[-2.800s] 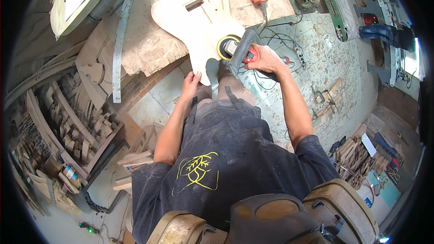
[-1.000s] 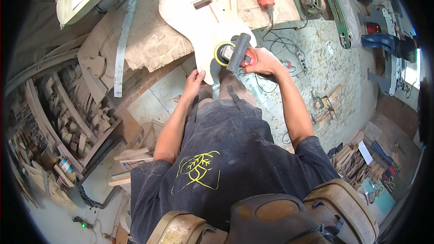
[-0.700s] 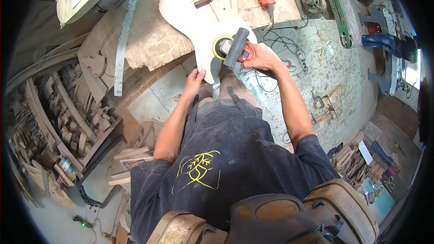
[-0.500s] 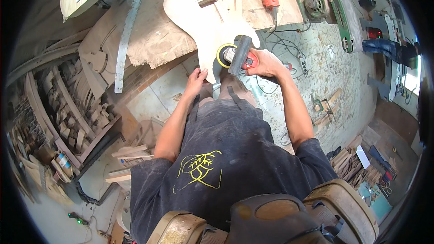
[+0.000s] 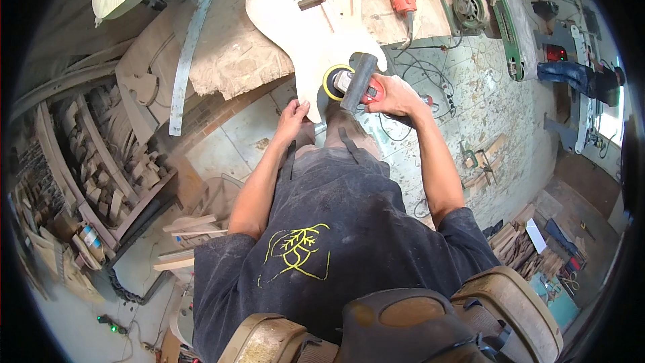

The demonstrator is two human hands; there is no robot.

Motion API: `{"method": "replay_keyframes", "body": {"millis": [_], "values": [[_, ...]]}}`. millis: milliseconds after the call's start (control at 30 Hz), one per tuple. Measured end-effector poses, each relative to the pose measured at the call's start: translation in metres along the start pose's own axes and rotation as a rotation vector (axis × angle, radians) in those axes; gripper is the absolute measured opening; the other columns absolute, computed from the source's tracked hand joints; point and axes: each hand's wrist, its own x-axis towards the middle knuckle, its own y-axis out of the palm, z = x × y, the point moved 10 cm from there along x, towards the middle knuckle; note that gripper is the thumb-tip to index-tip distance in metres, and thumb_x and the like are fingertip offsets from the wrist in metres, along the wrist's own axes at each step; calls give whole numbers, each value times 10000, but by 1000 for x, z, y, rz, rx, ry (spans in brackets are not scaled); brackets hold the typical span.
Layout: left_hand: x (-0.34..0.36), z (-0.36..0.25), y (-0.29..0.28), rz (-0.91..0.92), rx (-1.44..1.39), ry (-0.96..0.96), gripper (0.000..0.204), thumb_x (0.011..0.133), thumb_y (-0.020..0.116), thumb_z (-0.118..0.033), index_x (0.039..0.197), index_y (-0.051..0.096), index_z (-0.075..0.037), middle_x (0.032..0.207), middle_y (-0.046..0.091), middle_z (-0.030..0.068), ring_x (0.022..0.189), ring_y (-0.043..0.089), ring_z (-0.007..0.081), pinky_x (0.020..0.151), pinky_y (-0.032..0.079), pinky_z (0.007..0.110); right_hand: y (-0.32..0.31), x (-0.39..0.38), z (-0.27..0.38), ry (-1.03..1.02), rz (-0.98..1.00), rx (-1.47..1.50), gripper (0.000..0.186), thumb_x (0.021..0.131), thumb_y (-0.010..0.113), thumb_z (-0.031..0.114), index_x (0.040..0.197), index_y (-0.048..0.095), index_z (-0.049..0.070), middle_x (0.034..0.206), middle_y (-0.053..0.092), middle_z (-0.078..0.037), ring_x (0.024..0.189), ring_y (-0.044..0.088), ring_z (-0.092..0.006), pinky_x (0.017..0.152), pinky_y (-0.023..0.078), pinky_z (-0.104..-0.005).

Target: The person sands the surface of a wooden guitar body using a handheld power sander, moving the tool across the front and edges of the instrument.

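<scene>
In the head view, the dark shirt (image 5: 363, 222) bears a yellow line drawing on the chest, and a blue-and-white can (image 5: 92, 236) at the left is too small to read. A dusty mask (image 5: 403, 319) hides part of the shirt and runs off the lower edge. The pale wooden guitar body (image 5: 306, 33) lies on the workbench (image 5: 232, 60), its narrow end jutting past the ragged edge toward the person. The left hand (image 5: 291, 119), forearm angled up and inward, pinches that end, thumb on top, the fingertips underneath hidden. The right hand (image 5: 396, 96), elbow bent outward, has its fingers clamped round the red sander (image 5: 373, 91); whether the yellow-rimmed pad (image 5: 331, 83) touches the wood is hard to tell
</scene>
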Motion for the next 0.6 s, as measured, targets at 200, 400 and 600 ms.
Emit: {"method": "replay_keyframes", "body": {"millis": [200, 400, 600], "values": [[0, -4, 3, 14, -6, 9, 402, 1076, 596, -397, 1185, 622, -11, 1028, 685, 46, 925, 681, 141, 812, 600, 327, -8, 7, 7, -9, -70, 13, 591, 667, 815, 452, 1014, 661, -2, 936, 726, -286, 929, 704, -463, 840, 546, -512], [1, 1, 0, -8, -17, -2, 427, 1078, 592, -398, 1248, 622, -8, 1084, 709, 63, 976, 701, 157, 827, 602, 326, 0, -3, 7, 6, -28, -10, 600, 666, 814, 452, 1033, 659, 4, 946, 725, -282, 940, 701, -463, 844, 546, -515], [-1, -1, 3, 26, -28, -12, 446, 1088, 571, -415, 1282, 605, -16, 1100, 728, 68, 986, 718, 162, 834, 595, 321, 3, -5, 14, 21, -44, 22, 599, 663, 810, 445, 1051, 661, 14, 966, 732, -270, 955, 701, -461, 852, 549, -513]]}}
